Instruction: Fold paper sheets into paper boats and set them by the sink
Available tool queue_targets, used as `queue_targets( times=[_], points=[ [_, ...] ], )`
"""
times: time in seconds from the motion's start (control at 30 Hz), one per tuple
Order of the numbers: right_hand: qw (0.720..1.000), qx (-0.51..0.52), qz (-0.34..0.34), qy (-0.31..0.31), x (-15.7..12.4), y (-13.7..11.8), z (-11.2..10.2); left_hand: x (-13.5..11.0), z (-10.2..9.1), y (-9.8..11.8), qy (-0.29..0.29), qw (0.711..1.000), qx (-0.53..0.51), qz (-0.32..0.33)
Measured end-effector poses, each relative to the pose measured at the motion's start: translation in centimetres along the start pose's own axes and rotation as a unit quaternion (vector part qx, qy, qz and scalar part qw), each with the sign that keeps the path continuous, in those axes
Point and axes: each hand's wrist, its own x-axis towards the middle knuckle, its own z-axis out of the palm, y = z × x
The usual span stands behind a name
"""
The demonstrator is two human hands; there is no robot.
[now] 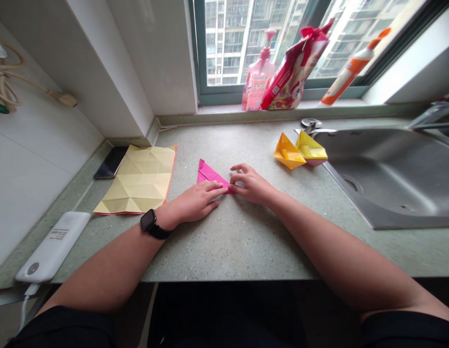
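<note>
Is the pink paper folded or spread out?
Folded: the pink paper forms a small triangle, with a crease line and an overlapping flap visible.

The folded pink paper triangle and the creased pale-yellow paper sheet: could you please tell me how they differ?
The folded pink paper triangle is small and compact; the creased pale-yellow paper sheet is larger and spread open. The left hand and right hand touch the triangle; neither touches the sheet. Both are paper with visible fold lines.
</note>
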Motion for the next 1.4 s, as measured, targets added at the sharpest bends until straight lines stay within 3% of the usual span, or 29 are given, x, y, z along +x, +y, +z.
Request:
queue_targets(
  times=[0.63, 0.9, 1.23, 1.4],
  points=[
    [1.0, 0.009, 0.02, -0.016, 0.2, 0.0, 0.2, 0.0, 0.0, -0.1, 0.022, 1.0, 0.0, 0.02],
    [0.996, -0.031, 0.071, -0.054, 0.0, 0.4, 1.0, 0.0, -0.2, 0.1, 0.018, 1.0, 0.003, 0.016],
    [0.988, -0.02, 0.102, -0.118, 0.3, 2.1, -0.8, 0.0, -0.3, 0.2, 0.01, 1.0, 0.013, 0.009],
    [0.991, 0.009, 0.081, -0.105, 0.2, 2.6, -0.9, -0.1, -0.2, 0.3, 0.012, 1.0, 0.015, 0.007]
  ],
)
